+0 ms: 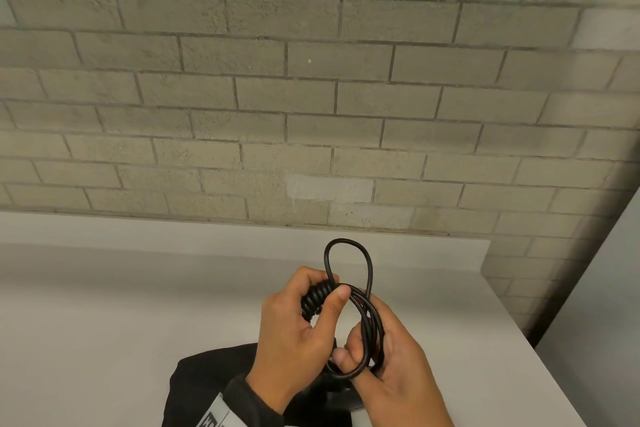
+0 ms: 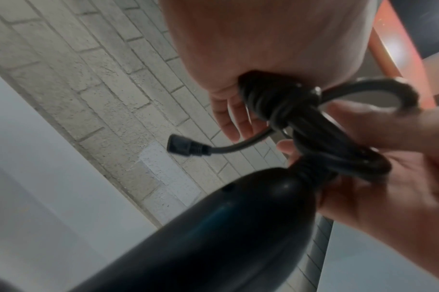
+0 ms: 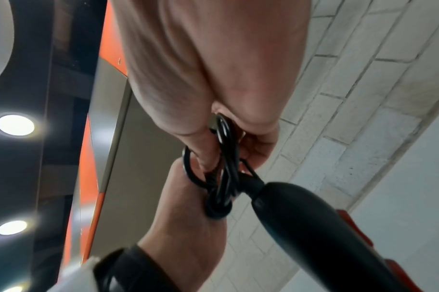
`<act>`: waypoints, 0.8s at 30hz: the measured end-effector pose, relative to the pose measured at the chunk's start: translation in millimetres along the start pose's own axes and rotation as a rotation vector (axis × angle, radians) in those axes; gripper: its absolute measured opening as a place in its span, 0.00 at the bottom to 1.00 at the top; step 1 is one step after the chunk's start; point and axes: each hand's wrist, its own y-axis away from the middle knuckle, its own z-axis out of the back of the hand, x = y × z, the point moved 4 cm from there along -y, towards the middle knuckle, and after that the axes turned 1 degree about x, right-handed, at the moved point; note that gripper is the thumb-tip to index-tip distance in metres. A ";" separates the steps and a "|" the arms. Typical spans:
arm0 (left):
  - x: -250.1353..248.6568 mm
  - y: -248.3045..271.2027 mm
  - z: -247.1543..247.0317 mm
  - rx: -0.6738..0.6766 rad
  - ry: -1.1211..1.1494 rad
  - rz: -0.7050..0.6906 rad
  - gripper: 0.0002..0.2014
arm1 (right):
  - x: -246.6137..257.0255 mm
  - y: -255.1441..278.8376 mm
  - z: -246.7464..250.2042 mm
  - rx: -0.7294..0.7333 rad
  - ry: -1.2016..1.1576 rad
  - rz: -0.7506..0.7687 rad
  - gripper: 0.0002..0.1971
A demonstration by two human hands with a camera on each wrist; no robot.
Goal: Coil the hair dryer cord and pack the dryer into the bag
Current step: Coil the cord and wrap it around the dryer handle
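Both hands hold the black cord (image 1: pixel 349 263) above the white counter. My left hand (image 1: pixel 301 326) grips the tightly wound bundle of cord (image 1: pixel 317 298), thumb pressed against it. My right hand (image 1: pixel 388 357) curls around several loose loops (image 1: pixel 369 333). One loop sticks up past the fingers. The black hair dryer handle (image 2: pixel 213 233) hangs below the hands, and the plug end (image 2: pixel 186 148) dangles free in the left wrist view. The dryer handle (image 3: pixel 321 227) also shows under the cord (image 3: pixel 223 177) in the right wrist view. The black bag (image 1: pixel 207 388) lies on the counter under my left wrist.
A white counter (image 1: pixel 121 305) runs to a grey brick wall (image 1: pixel 311 97) at the back. Its right edge (image 1: pixel 540 367) drops off beside a grey panel. Ceiling lights (image 3: pixel 14 125) and an orange beam show overhead in the right wrist view.
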 end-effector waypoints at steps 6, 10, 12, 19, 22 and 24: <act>1.4 -1.7 0.9 -0.007 0.031 0.043 0.07 | -8.4 0.0 2.3 -0.285 -0.208 0.131 0.38; 5.1 -5.4 6.1 -0.032 0.009 0.054 0.09 | 3.4 7.6 21.7 -0.539 -0.244 0.331 0.28; 7.4 -6.8 7.1 -0.034 0.002 0.056 0.10 | 11.3 15.8 28.9 -0.562 -0.247 0.389 0.27; 9.7 -7.4 4.6 -0.021 0.047 0.055 0.10 | 10.7 35.8 56.5 -0.349 -0.211 0.428 0.17; 10.0 -6.2 2.3 -0.033 0.087 0.060 0.09 | -9.8 30.9 65.8 -0.240 -0.202 0.322 0.15; 11.2 -6.2 2.3 -0.051 0.108 0.067 0.09 | -23.7 26.5 67.2 -0.188 -0.285 0.263 0.16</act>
